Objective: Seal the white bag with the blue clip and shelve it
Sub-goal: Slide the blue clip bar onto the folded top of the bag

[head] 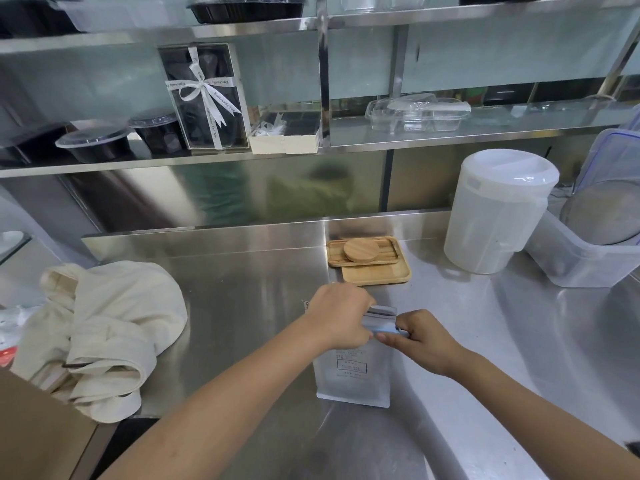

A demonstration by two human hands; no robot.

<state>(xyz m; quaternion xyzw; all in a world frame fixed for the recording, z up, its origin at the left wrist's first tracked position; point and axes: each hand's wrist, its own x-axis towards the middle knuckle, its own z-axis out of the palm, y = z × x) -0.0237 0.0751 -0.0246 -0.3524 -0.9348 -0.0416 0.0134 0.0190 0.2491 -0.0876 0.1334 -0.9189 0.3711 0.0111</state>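
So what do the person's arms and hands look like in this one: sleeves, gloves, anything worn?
Both forearms are bare as far as the frame shows, with no sleeves in view. The left hand and right hand are ungloved. No watch, bracelet or ring is visible on either wrist or on the fingers that show.

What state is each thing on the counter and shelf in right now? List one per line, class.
white bag: upright, top folded
blue clip: across the bag's fold, held by both hands
left hand: gripping the bag top
right hand: pinching the clip
white jug: lid on
black bowls: lidded
cream cloth: crumpled
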